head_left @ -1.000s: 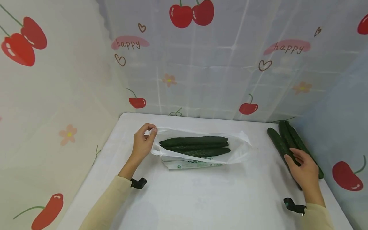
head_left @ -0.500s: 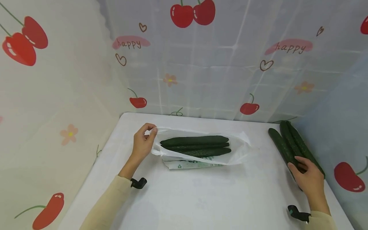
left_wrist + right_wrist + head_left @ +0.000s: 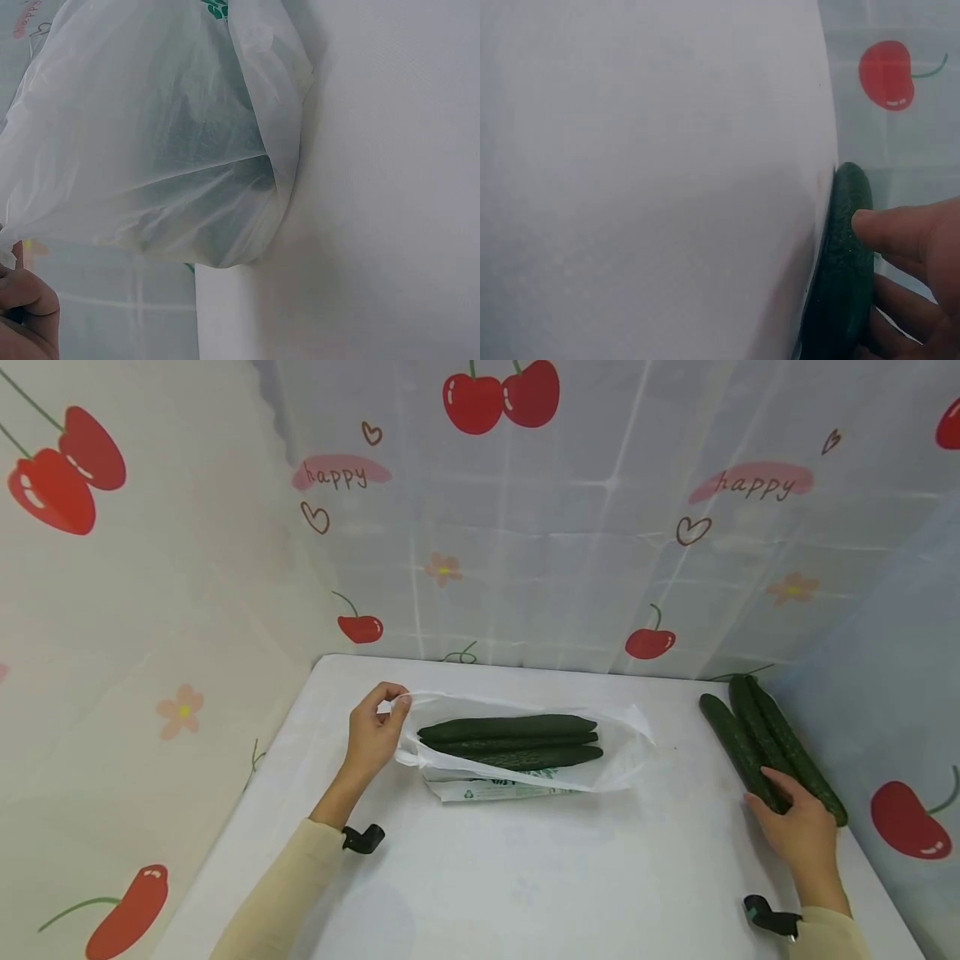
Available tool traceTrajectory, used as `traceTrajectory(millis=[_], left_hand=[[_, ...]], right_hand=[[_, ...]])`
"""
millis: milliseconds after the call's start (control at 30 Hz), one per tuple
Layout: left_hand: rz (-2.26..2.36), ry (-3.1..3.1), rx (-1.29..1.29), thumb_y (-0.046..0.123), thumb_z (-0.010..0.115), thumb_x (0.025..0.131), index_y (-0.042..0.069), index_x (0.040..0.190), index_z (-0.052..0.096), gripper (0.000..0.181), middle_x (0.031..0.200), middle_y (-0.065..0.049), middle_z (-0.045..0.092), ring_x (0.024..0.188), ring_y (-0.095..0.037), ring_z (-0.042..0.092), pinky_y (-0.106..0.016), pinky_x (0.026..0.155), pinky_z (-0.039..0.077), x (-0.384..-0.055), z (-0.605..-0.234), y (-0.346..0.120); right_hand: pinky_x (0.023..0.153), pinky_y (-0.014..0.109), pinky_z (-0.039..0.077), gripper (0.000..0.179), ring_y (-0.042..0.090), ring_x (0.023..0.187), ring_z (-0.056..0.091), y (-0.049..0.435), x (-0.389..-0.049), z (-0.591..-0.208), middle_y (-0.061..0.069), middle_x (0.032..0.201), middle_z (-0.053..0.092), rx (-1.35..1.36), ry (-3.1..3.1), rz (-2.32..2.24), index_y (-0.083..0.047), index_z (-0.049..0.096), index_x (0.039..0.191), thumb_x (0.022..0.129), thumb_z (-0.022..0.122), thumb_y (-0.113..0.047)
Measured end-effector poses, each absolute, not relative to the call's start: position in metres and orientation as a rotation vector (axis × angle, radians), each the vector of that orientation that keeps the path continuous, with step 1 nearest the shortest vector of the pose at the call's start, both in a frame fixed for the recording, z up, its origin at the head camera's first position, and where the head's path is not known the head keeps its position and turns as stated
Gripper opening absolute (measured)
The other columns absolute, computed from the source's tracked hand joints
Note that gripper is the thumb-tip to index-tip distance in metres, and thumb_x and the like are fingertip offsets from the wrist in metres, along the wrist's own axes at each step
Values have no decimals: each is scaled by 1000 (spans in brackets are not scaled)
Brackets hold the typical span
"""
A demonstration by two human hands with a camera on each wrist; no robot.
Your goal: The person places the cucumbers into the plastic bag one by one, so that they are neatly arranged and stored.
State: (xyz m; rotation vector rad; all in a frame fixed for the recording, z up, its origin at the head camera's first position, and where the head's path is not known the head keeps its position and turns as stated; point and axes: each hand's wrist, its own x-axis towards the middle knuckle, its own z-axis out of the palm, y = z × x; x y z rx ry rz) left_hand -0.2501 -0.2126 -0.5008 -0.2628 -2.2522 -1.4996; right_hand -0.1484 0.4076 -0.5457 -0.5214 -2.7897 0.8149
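In the head view my left hand (image 3: 372, 737) pinches the left edge of a white plastic bag (image 3: 628, 747) between thumb and fingers. The bag's mouth gapes, and three cucumbers (image 3: 510, 727) lie lengthwise within it. Its thin wall (image 3: 150, 150) fills much of the left wrist view, where only curled fingers (image 3: 30, 300) show at the lower left corner. Over on the right, my right hand (image 3: 806, 835) grips the near end of the leftmost loose cucumber (image 3: 731, 739). The right wrist view has the thumb on one side of this cucumber (image 3: 844, 277) and fingers on the other.
Two more cucumbers (image 3: 780, 735) lie beside the gripped one, along the right edge of the white table (image 3: 540, 877). A cherry-printed curtain (image 3: 525, 543) stands behind the table and at both sides. Each wrist wears a small black camera (image 3: 365, 839).
My right hand has shifted slightly downward along the cucumbers, and its fingers now sit on the leftmost one. The left hand and the bag have stayed in place.
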Motion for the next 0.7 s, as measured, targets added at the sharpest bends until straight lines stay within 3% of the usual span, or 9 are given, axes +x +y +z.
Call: traceTrajectory(millis=[200,433,700], left_hand=[[-1502,-2257,-264,27,67,108,12,113,71,16,109,-7,66,90,-15,59,-15,64,51,-250,-501,-213],[-1501,-2247,-265,27,68,108,12,112,71,16,109,-7,66,79,-15,58,-16,61,50,-251,-501,-213],[-1498,-2260,-253,28,68,108,13,113,70,15,109,-6,65,80,-17,60,-16,63,52,-250,-501,-212]], right_hand=[[103,80,40,58,70,137,42,407,-150,-548,43,155,45,-462,-2808,852,-5,50,157,104,68,-20],[107,82,34,53,70,142,37,408,-150,-548,40,160,42,-468,-2779,891,-9,52,158,106,62,-13],[110,79,36,54,66,141,44,410,-150,-555,38,154,50,-519,-2724,886,-8,52,157,104,62,-10]])
